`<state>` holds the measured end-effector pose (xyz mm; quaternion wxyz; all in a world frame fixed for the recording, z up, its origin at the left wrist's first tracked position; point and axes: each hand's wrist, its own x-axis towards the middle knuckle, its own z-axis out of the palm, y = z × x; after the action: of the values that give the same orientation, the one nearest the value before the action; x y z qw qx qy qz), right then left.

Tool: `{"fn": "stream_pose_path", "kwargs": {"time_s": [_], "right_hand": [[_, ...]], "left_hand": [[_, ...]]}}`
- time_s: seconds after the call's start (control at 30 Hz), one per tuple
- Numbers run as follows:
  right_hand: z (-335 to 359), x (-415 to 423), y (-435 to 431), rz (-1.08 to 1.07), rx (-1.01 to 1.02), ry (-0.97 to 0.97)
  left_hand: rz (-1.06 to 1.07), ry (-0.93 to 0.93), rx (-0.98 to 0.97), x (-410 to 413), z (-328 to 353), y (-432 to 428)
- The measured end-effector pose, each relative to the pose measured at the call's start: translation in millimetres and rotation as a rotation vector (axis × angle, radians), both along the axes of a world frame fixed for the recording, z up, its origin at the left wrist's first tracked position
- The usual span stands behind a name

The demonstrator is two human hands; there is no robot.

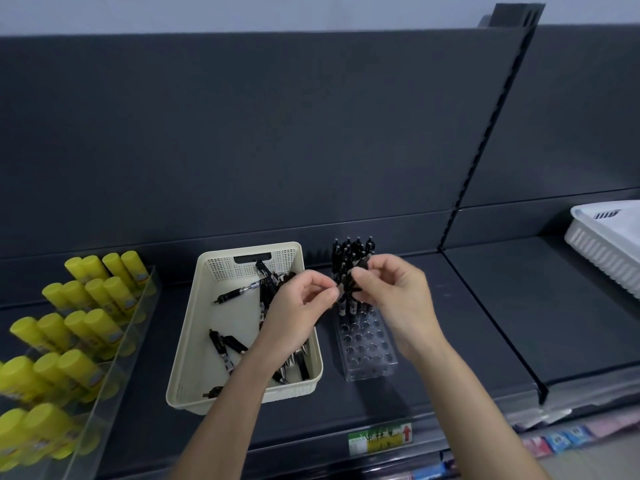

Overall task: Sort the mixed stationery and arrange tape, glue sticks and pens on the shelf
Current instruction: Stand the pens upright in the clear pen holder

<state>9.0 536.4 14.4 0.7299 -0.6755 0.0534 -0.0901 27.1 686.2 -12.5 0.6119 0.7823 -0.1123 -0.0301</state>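
Grip of left hand [297,308] and right hand [394,299] on black pen [347,288]

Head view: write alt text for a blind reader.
The left hand and right hand pinch a black pen over a clear pen holder on a dark shelf. Left of it: a cream basket of loose pens, then yellow glue sticks.

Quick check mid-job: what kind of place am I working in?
Probably a shop's stationery aisle: dark retail shelving with a slotted upright, a price label on the shelf edge, and yellow glue sticks ranked in a clear display rack.
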Motion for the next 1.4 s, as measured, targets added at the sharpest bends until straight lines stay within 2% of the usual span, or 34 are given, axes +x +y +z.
{"fn": "stream_pose_path", "kwargs": {"time_s": [0.1, 0.2, 0.27, 0.4, 0.57, 0.7, 0.9, 1.1, 1.4], "right_hand": [[4, 1, -12, -0.116, -0.042, -0.027], [0, 5, -28, -0.228, -0.278, -0.052], [-5, 8, -33, -0.259, -0.407, -0.042], [-16, 10, -32, -0.283, -0.562, -0.051], [-26, 15, -28, -0.24, -0.666, -0.024], [-37, 15, -25, -0.163, -0.745, 0.007], [-42, 15, -26, -0.14, -0.757, 0.012], [-37, 1, -21, -0.26, -0.762, -0.082], [-68, -8, 44, 0.079, -0.832, -0.133]], "left_hand": [[0.058, -0.087, 0.31, 4, -10, 14], [0.068, -0.151, 0.682, 11, -27, 40], [0.093, -0.097, 0.845, 15, -38, 58], [0.158, 0.074, 1.004, 19, -53, 79], [0.126, 0.219, 0.966, 19, -63, 83], [0.078, 0.155, 1.037, 19, -65, 80], [0.072, 0.103, 1.108, 19, -67, 80], [0.078, 0.112, 1.083, 19, -68, 79], [0.074, 0.149, 1.008, 16, -67, 80]]}}
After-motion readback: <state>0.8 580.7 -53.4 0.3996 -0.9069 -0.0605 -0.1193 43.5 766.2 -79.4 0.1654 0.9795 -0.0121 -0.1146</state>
